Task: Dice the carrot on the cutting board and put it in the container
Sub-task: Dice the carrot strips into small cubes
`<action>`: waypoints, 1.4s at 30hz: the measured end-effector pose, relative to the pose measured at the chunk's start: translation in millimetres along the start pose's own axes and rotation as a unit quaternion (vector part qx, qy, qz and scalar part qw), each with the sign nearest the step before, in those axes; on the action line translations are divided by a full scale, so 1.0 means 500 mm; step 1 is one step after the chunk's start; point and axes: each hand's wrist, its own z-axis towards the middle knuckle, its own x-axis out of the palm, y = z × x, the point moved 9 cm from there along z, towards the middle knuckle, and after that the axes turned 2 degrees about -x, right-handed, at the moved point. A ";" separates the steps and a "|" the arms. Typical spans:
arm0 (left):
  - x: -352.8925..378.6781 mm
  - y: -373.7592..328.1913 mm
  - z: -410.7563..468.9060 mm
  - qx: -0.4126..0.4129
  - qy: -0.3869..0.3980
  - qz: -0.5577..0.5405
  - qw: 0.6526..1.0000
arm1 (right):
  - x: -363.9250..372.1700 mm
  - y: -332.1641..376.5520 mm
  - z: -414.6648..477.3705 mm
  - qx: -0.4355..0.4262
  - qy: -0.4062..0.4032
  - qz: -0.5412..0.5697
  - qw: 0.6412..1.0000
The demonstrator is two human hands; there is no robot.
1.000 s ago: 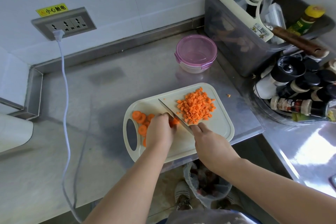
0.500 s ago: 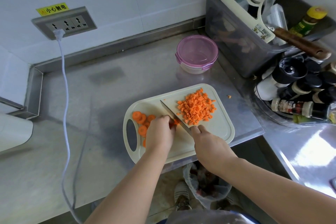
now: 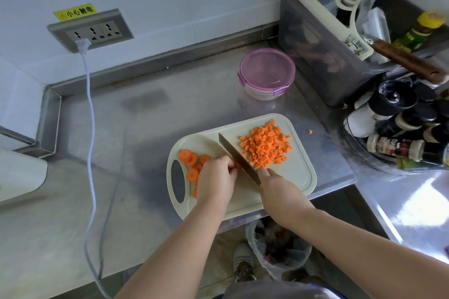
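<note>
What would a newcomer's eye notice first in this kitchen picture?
The bright orange heap of diced carrot on the right part of the pale plastic cutting board stands out first. Beside it, the right hand grips a dark-bladed knife, and the left hand pinches a carrot piece near round orange carrot slices.

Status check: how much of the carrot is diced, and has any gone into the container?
Done: a pile of diced carrot sits on the right of the cutting board. In hand: the right hand grips the knife; the left hand holds carrot slices at the blade. Left: more slices lie uncut beside it, and the container has its lid on, nothing transferred.
</note>
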 end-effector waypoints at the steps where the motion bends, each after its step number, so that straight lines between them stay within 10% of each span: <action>1: 0.000 0.002 0.000 -0.001 -0.001 -0.007 1.000 | -0.004 -0.003 0.000 0.002 -0.011 0.007 1.000; 42: 0.000 0.014 0.000 -0.011 0.013 -0.006 1.000 | 0.000 0.011 -0.006 -0.003 0.018 -0.009 1.000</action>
